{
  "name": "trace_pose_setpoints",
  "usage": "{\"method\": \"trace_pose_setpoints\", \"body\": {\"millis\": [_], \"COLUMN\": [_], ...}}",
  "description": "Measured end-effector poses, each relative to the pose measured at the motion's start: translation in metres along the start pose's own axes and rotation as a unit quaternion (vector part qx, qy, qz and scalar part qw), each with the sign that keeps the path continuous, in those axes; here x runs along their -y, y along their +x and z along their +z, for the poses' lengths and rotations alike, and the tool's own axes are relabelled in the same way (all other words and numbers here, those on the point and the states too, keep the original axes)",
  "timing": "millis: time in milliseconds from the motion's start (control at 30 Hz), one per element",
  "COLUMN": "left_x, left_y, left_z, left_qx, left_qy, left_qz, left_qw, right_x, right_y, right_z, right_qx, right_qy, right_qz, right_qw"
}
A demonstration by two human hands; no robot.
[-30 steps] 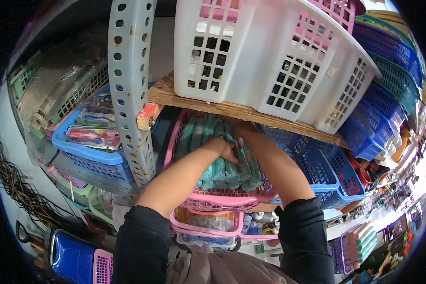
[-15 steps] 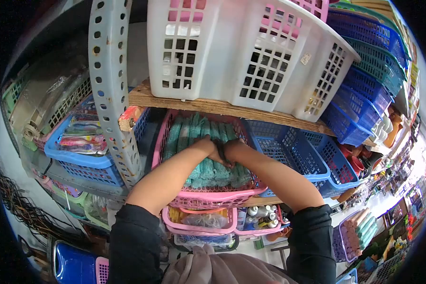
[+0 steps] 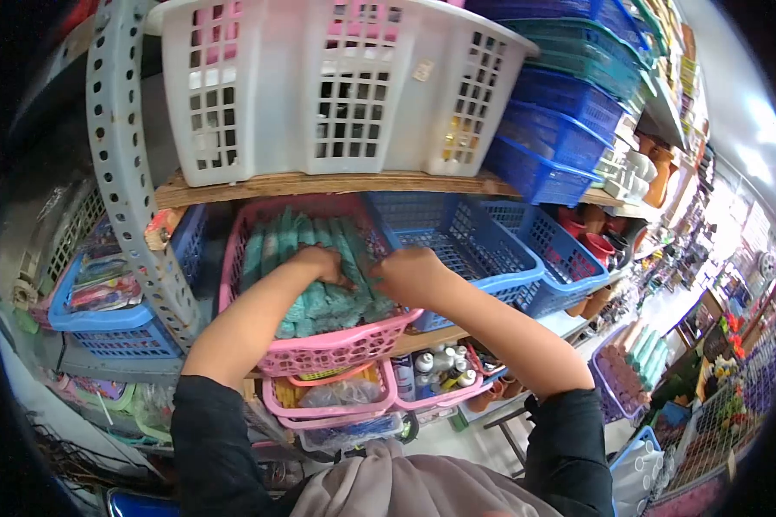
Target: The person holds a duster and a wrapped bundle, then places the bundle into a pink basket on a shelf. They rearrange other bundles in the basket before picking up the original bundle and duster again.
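A pink basket [image 3: 345,345] on the shelf is packed with green plastic-wrapped bundles [image 3: 306,302] lying side by side. My left hand [image 3: 326,265] rests on top of the bundles near the middle, its fingers curled downward and partly hidden. At the basket's right edge is my right hand [image 3: 403,274], beside the rightmost bundles, with its fingers bent and mostly out of sight. Whether either hand grips a bundle cannot be made out.
A wooden shelf edge [image 3: 319,184] with a large white basket [image 3: 267,103] is above. Blue baskets [image 3: 491,280] stand at the right. A perforated metal post [image 3: 121,138] rises at the left. Below are small pink baskets [image 3: 332,418] with bottles [image 3: 444,362].
The view has shifted, so the shelf appears further left. My hands, together over the bundles before, are now apart, with my right hand at the basket's right side.
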State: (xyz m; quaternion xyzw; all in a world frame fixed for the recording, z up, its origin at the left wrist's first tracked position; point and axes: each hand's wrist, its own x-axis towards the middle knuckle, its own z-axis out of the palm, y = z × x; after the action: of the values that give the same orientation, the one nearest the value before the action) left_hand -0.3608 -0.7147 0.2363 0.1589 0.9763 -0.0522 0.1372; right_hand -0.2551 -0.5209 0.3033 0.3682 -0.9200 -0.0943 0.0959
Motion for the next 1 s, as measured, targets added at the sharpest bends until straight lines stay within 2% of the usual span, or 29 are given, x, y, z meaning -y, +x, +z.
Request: {"method": "trace_pose_setpoints", "body": {"millis": [33,100,133,200,267,333,400,433,467,500,533,567,600,667,800,833,867,933,1000], "left_x": [-0.001,-0.004,-0.008,-0.019,-0.042,-0.075,-0.111,-0.133,-0.159,-0.186,-0.208,-0.231,-0.254,-0.299,-0.389,-0.409,-0.427,-0.46,-0.488], "left_y": [-0.001,-0.006,-0.013,-0.029,-0.054,-0.081,-0.109,-0.124,-0.139,-0.156,-0.166,-0.172,-0.178,-0.181,-0.181,-0.185,-0.185,-0.181,-0.183], "left_z": [-0.002,-0.006,-0.011,-0.031,-0.055,-0.068,-0.072,-0.073,-0.071,-0.068,-0.062,-0.05,-0.036,-0.009,0.051,0.063,0.073,0.086,0.093], "left_qx": [-0.002,-0.04,-0.041,-0.153,-0.186,-0.211,-0.326,-0.36,-0.392,-0.413,-0.398,-0.374,-0.348,-0.284,-0.153,-0.088,-0.022,-0.039,0.045], "left_qy": [0.003,0.039,0.043,0.074,0.083,0.086,0.035,0.015,-0.007,-0.046,-0.083,-0.127,-0.169,-0.242,-0.368,-0.405,-0.436,-0.403,-0.443], "left_qz": [0.008,0.011,0.021,0.072,0.091,0.115,0.178,0.239,0.298,0.351,0.399,0.43,0.459,0.508,0.568,0.561,0.552,0.607,0.584], "left_qw": [1.0,0.998,0.998,0.983,0.975,0.967,0.928,0.902,0.87,0.839,0.822,0.812,0.8,0.776,0.72,0.717,0.71,0.684,0.679], "right_x": [0.001,0.003,0.004,0.003,-0.002,-0.004,-0.006,-0.001,0.002,0.005,0.009,0.011,0.016,0.032,0.056,0.062,0.067,0.075,0.081], "right_y": [-0.021,-0.065,-0.089,-0.138,-0.187,-0.233,-0.277,-0.297,-0.315,-0.333,-0.35,-0.367,-0.383,-0.412,-0.476,-0.491,-0.507,-0.533,-0.556], "right_z": [-0.009,-0.021,-0.024,-0.023,-0.01,-0.003,0.008,-0.001,0.001,0.005,0.01,0.021,0.024,0.029,0.044,0.048,0.049,0.057,0.066], "right_qx": [0.001,-0.01,-0.009,-0.002,-0.047,-0.052,-0.079,-0.06,-0.065,-0.096,-0.128,-0.159,-0.132,-0.199,-0.184,-0.205,-0.18,-0.207,-0.228], "right_qy": [-0.002,0.12,0.12,0.233,0.271,0.314,0.347,0.369,0.372,0.415,0.456,0.446,0.473,0.483,0.519,0.508,0.517,0.512,0.506], "right_qz": [0.009,0.045,0.055,0.063,0.042,0.086,0.125,0.18,0.195,0.215,0.233,0.224,0.262,0.263,0.391,0.404,0.438,0.465,0.497], "right_qw": [1.0,0.992,0.991,0.971,0.961,0.944,0.926,0.91,0.905,0.879,0.849,0.852,0.831,0.811,0.738,0.732,0.714,0.692,0.667]}}
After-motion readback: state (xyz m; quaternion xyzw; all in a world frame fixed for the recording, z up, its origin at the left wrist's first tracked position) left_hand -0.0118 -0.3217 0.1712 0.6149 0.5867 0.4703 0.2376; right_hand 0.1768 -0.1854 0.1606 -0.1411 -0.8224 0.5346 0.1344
